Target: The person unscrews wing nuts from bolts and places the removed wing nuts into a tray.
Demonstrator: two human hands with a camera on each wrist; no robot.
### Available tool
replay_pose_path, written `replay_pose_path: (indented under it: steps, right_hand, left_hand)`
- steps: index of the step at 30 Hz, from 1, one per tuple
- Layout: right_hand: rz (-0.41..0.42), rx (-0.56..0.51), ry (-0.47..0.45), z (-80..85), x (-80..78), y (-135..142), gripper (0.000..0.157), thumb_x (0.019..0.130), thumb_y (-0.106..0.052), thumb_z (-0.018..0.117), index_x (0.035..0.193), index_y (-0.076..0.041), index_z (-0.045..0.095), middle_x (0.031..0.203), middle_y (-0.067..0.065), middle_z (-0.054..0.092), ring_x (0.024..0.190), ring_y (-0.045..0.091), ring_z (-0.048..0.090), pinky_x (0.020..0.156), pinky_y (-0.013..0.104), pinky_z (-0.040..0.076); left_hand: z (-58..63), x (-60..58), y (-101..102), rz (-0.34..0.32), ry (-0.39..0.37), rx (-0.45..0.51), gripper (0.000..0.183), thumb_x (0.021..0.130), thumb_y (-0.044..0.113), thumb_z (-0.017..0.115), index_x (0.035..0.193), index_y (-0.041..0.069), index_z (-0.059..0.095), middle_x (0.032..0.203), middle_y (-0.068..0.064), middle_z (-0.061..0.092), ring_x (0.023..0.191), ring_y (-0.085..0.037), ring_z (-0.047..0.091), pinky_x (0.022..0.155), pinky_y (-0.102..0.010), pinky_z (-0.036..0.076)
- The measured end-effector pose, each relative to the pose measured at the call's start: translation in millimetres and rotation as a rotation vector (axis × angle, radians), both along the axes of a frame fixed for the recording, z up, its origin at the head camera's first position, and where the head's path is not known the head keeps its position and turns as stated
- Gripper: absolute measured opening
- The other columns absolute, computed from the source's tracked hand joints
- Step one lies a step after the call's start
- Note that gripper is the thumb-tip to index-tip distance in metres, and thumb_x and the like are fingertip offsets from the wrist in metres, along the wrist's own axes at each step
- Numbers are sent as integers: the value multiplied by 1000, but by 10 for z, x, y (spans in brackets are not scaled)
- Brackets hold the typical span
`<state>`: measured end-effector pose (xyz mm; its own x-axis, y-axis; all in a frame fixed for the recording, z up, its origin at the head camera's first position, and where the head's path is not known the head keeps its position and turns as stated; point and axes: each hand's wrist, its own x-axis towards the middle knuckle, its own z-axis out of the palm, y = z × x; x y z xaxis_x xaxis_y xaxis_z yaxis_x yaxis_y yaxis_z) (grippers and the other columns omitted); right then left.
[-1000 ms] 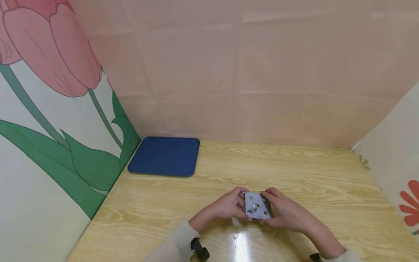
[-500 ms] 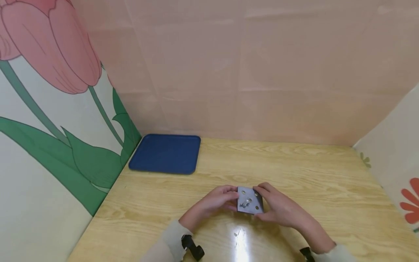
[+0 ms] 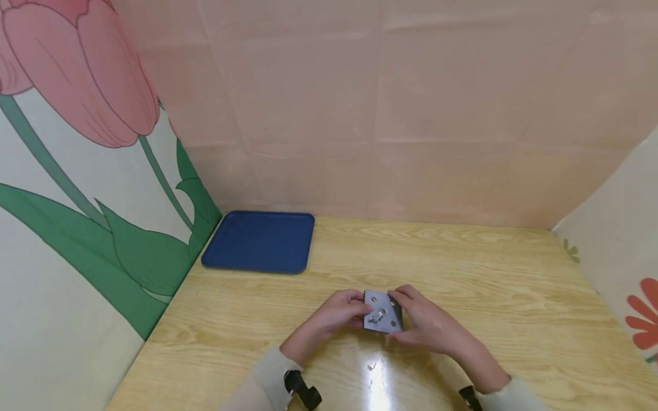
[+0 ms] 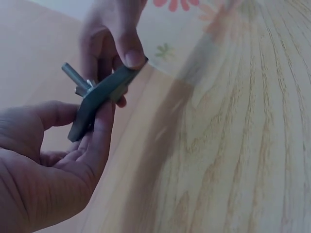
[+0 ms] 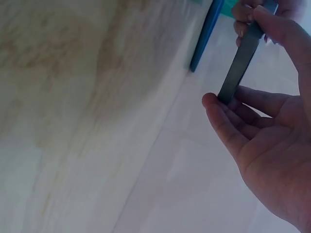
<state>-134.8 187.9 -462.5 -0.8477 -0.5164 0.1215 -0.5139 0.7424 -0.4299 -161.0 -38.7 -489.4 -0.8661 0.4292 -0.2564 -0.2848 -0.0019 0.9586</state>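
Observation:
A small grey metal plate (image 3: 386,326) with several round holes is held between both hands, above the table. From its face sticks a short metal pin-like fitting (image 3: 377,316), seen in the left wrist view as a rod (image 4: 73,74) standing out beside shiny bits; its exact kind I cannot tell. My left hand (image 3: 333,315) pinches the plate's left side, thumb on the face and fingers behind. On the opposite side my right hand (image 3: 430,326) grips the edges between thumb and fingertips. The right wrist view shows the plate edge-on (image 5: 239,63).
A blue tray (image 3: 259,264) lies at the back left of the wood-grain table (image 3: 462,268). Behind the table hangs a pinkish-beige sheet (image 3: 380,125). Flower-patterned panels stand at the left (image 3: 118,222) and right (image 3: 617,240). Black bands (image 3: 303,390) circle both wrists.
Both hands have carried the plate leftward and slightly away from the body. My left thumb has moved from the plate's lower edge up onto its face.

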Motion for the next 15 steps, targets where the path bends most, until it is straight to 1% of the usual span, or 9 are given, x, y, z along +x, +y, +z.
replay_pose_path:
  steps: [5,8,10,13,15]
  right_hand:
    - [2,-3,-17,-38,-16,-43,87,76,-34,89,143,6,49,135,15,55,117,31,61,96,47,56]
    - [-10,-1,-26,-63,-12,-63,88,77,-36,88,145,3,48,138,15,55,119,32,61,96,48,56]
    - [-13,-6,-9,-76,-2,-75,87,78,-38,87,146,1,48,140,16,54,121,34,60,97,49,55]
    - [-20,-25,40,-71,26,-98,80,80,-38,86,143,-2,53,139,15,54,122,34,59,98,49,55]
    - [-22,-47,79,-54,51,-120,67,84,-37,83,137,-4,59,133,13,58,119,31,60,95,48,56]
  left_hand:
    - [51,-13,-28,25,28,-34,23,91,-1,67,111,-11,63,99,-20,74,76,-14,68,67,-25,59]
    - [93,-14,-50,43,35,-60,23,89,0,68,109,-10,65,95,-17,75,73,-14,68,64,-24,58]
    - [120,-10,-61,57,39,-80,23,88,1,69,108,-9,65,92,-15,75,72,-14,67,63,-24,58]
    - [143,-7,-71,76,48,-109,22,87,3,71,106,-8,65,88,-11,74,71,-14,67,61,-24,58]
    - [152,-9,-73,87,50,-124,22,87,4,72,105,-7,65,87,-10,74,70,-15,67,60,-24,58]
